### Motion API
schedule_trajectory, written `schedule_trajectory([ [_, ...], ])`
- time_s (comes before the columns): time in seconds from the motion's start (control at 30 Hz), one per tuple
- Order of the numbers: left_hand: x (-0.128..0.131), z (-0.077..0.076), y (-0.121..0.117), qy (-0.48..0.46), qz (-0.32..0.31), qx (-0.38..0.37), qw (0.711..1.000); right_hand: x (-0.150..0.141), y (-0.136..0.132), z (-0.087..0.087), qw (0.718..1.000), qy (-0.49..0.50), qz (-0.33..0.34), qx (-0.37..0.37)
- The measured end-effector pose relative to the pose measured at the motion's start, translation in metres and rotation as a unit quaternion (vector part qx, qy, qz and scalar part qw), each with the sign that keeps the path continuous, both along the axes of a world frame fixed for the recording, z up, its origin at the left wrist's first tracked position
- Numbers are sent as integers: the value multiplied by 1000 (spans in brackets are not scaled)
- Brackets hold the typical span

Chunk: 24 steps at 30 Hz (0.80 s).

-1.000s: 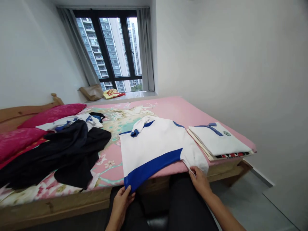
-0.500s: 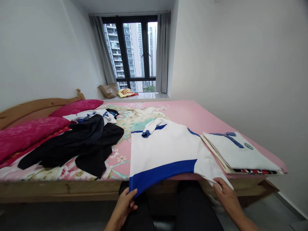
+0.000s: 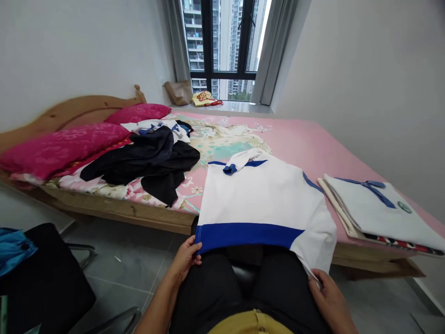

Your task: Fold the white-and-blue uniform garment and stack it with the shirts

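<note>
A white shirt with a blue hem band (image 3: 260,204) lies across the bed's near edge and hangs over my lap. My left hand (image 3: 186,257) pinches the left corner of the blue hem, fingers closed on the cloth. My right hand (image 3: 328,301) grips the white sleeve end at the shirt's right side, fingers closed. I am seated, with black trousers below the shirt.
A stack of folded shirts (image 3: 378,211) sits on the pink bed (image 3: 299,144) to the right. A heap of dark clothes (image 3: 146,160) and magenta pillows (image 3: 62,146) lie at the left. A black chair (image 3: 45,283) stands on the floor at the lower left. A wall runs along the right.
Both hands have drawn the shirt toward me, off the bed's edge and over my lap. My view has swung left and down, bringing the black chair and the floor into sight.
</note>
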<state>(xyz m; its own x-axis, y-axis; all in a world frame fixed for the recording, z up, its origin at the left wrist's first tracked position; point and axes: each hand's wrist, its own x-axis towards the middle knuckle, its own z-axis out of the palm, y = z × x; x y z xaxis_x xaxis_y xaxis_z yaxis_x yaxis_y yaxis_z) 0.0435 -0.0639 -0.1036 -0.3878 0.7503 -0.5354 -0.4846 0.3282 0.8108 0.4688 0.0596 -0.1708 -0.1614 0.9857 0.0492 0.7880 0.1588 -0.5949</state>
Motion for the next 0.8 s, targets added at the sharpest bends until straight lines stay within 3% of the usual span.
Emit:
schedule_trajectory([
  [0.1, 4, 5, 6, -2, -4, 24, 1000, -15, 9, 4, 997, -1, 25, 71],
  [0.23, 6, 15, 22, -34, 22, 63, 997, -39, 20, 19, 993, -46, 32, 101],
  [0.43, 10, 19, 47, -15, -11, -57, 998, -58, 31, 24, 995, -57, -10, 87],
  [0.6, 17, 21, 51, 4, 76, -26, 997, -50, 33, 30, 998, 21, -53, 24],
  [0.8, 3, 27, 11, -5, 93, -57, 994, -23, 8, 61, 993, 26, 102, -56],
])
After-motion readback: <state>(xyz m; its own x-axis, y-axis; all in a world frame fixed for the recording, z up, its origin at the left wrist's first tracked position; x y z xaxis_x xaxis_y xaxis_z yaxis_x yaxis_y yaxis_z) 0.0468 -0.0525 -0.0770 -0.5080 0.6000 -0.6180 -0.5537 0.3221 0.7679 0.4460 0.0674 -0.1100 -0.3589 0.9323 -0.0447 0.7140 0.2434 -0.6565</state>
